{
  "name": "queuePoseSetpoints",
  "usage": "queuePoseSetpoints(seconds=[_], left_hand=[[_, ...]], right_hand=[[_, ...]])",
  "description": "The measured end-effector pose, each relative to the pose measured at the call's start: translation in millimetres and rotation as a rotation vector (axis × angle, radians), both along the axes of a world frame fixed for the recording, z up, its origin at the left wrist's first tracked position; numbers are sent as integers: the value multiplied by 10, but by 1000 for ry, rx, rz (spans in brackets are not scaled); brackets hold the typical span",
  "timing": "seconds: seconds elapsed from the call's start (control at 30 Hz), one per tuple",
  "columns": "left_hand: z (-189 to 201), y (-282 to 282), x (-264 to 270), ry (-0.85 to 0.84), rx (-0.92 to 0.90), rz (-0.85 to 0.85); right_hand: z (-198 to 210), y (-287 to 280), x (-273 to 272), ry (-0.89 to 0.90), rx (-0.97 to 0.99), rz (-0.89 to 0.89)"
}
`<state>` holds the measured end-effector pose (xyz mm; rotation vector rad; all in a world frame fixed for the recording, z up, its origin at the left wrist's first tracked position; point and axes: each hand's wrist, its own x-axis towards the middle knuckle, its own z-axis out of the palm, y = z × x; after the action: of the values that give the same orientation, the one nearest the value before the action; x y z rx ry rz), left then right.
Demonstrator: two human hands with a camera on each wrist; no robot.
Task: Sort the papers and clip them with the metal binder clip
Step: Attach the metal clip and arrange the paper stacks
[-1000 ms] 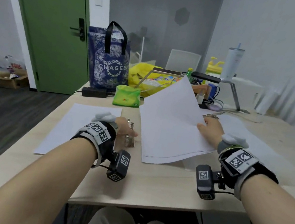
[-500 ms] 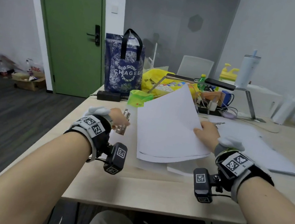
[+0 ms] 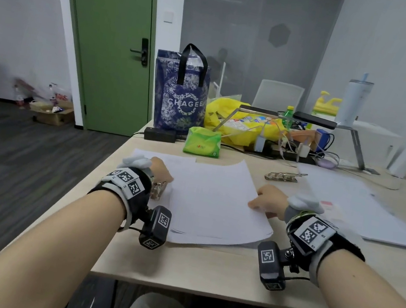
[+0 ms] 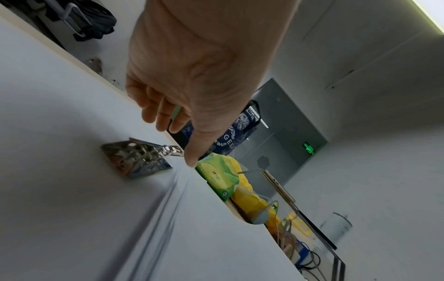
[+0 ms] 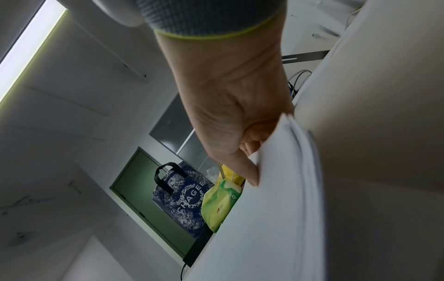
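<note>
A stack of white papers point(image 3: 214, 204) lies flat on the wooden table point(image 3: 203, 270) in front of me. My right hand point(image 3: 260, 199) pinches its right edge, thumb on top and fingers curled underneath in the right wrist view point(image 5: 251, 161). A metal binder clip point(image 3: 156, 191) sits at the stack's left edge, just under my left hand point(image 3: 163, 175). In the left wrist view the clip point(image 4: 137, 157) rests on paper, and my left hand point(image 4: 179, 140) hovers over it with relaxed fingers, the thumb tip close to its handle. Whether the clip bites the stack I cannot tell.
A second metal clip point(image 3: 284, 176) lies beyond the stack to the right. More white sheets point(image 3: 365, 209) cover the table's right side. At the back stand a green tissue pack point(image 3: 202, 143), a blue tote bag point(image 3: 178, 95), a black power adapter point(image 3: 159, 134) and tangled cables.
My right hand lowered the tilted stack flat onto the table. My left hand, which held the clip raised, set it down at the stack's left edge and let go.
</note>
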<state>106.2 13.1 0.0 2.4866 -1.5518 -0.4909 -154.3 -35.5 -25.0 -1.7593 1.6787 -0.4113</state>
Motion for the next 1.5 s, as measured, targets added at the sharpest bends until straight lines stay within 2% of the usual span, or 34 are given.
queuePoseSetpoints(seconds=[0.17, 0.33, 0.53, 0.6, 0.67, 0.87, 1.07, 1.37, 1.5], left_hand=[[-17, -118, -148, -50, 48, -126], [-84, -171, -248, -56, -24, -105], [-85, -214, -441, 212, -141, -89], [-44, -227, -529, 364, -224, -87], [9, -249, -605, 500, -383, -63], [227, -231, -846, 497, -734, -183], [429, -167, -1037, 672, -975, -202], [434, -67, -1168, 840, -931, -222], [370, -73, -1177, 815, -890, -192]], right_hand=[[-21, 53, -37, -23, 19, 25], [76, 81, -169, -49, -185, -23], [228, 162, -326, -197, -320, -64], [274, 204, -368, -249, -357, -73], [315, 247, -423, -294, -382, -97], [386, 294, -613, -381, -412, -192], [550, 376, -644, -487, -545, -216], [568, 406, -560, -675, -590, -221], [522, 381, -531, -699, -564, -235]])
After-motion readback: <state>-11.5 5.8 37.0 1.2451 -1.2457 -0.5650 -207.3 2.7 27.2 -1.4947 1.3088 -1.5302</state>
